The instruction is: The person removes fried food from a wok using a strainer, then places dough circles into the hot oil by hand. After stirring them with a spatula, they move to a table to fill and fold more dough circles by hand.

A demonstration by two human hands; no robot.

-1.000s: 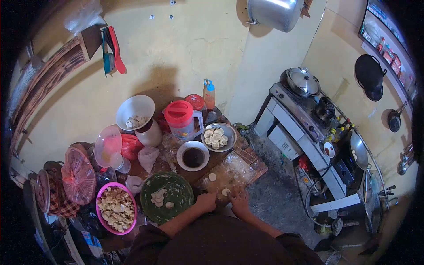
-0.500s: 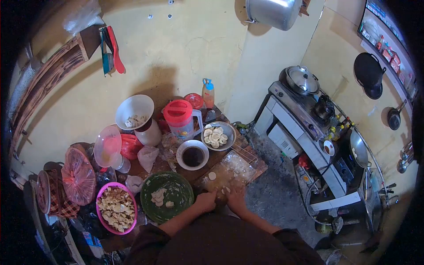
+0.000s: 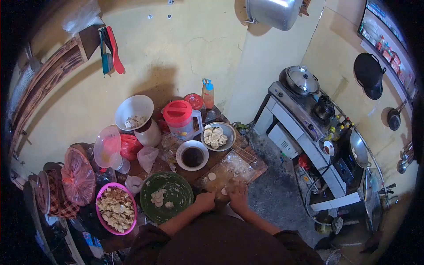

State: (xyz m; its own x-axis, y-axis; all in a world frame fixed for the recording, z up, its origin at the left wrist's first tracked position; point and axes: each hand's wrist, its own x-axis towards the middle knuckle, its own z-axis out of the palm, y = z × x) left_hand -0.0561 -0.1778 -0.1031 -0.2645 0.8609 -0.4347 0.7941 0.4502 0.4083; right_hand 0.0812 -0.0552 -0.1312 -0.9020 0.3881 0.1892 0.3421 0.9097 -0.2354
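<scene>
Over the near edge of a floured board point(image 3: 234, 170), my left hand point(image 3: 205, 202) is closed, with its fingertips too small to show what they hold. My right hand point(image 3: 239, 199) rests on the board with fingers spread, beside a small piece of dough point(image 3: 224, 191). A round dough disc point(image 3: 212, 176) lies just above my hands. Left of them, a green bowl point(image 3: 179, 198) has pale dough pieces point(image 3: 157, 197) in it. Beyond the board stand a strainer of round slices point(image 3: 215, 137) and a white bowl of dark liquid point(image 3: 193, 157).
A pink basket of chopped pieces point(image 3: 116, 208) sits at the left. Behind are a red-lidded jug point(image 3: 179, 115), a bottle point(image 3: 208, 95) and a white bowl point(image 3: 134, 112). A stove point(image 3: 293, 104) with a lidded pan point(image 3: 302, 80) stands at the right.
My right hand has shifted slightly right, with its fingers more spread. The small dough piece near it now looks rounder. My left hand has barely moved.
</scene>
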